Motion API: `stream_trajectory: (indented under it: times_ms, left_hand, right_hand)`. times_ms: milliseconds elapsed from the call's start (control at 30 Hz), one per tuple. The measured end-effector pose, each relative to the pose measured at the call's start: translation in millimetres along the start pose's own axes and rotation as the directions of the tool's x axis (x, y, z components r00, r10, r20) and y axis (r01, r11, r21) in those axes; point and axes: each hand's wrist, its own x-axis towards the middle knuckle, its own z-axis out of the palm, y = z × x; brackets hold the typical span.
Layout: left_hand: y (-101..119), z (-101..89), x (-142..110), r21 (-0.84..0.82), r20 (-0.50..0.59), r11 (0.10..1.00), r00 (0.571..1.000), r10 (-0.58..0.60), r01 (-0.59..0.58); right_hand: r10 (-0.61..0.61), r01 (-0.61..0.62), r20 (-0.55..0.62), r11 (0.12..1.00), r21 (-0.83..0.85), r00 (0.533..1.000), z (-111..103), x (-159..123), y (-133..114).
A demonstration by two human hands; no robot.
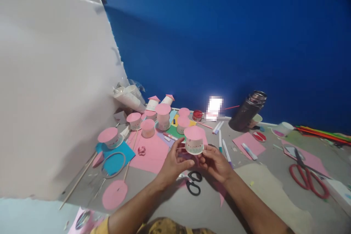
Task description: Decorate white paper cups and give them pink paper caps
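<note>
Both my hands hold up a small upturned paper cup [194, 140] with a pink paper disc glued on its top. My left hand [175, 161] pinches its lower rim from the left with thumb and fingers. My right hand [216, 161] grips the rim from the right. The cup hovers a little above the grey table [170, 197], over black-handled scissors [194, 182]. Several more pink-topped cups [163, 116] stand behind it on pink, blue and green paper sheets.
A pink paper disc [114, 193] and a wire ring [113, 164] lie at the left. Red scissors [308, 177] rest at the right, and a dark flask [247, 111] at the back. Markers [226, 150] lie beside my right hand. White [55, 91] and blue [233, 44] backboards enclose the table.
</note>
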Motion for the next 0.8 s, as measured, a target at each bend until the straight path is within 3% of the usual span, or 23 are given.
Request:
stream_trajectory:
  times_ms: [200, 333, 467, 633, 733, 800]
  left_hand:
    - [8.4, 4.7, 8.1, 0.170, -0.080, 0.984, 0.995, 0.061, -0.046]
    - [7.8, 19.9, 9.3, 0.160, -0.120, 0.986, 0.991, 0.067, -0.047]
    - [2.3, 26.0, 10.7, 0.180, -0.183, 0.975, 0.970, 0.161, -0.128]
    - [4.6, 15.7, 7.1, 0.292, -0.140, 0.909, 0.927, 0.347, -0.296]
    - [15.5, 12.4, 5.1, 0.427, -0.072, 0.807, 0.875, 0.479, -0.407]
    - [23.5, 13.0, 5.7, 0.474, -0.048, 0.771, 0.862, 0.505, -0.425]
  right_hand:
    - [-0.096, 0.068, -0.131, 0.977, -0.203, 0.987, 2.1, -2.1, 5.8]
    - [-0.154, 0.111, -0.109, 0.939, -0.324, 0.982, 2.2, -3.8, 14.4]
    - [-0.154, 0.117, -0.085, 0.934, -0.338, 0.984, 0.5, -3.5, 19.0]
    - [-0.174, 0.127, -0.110, 0.930, -0.345, 0.979, 0.4, -3.5, 17.3]
    - [-0.245, 0.179, -0.094, 0.877, -0.445, 0.965, 0.8, -4.2, 15.7]
    - [-0.290, 0.214, -0.068, 0.827, -0.520, 0.955, 1.1, -5.0, 15.4]
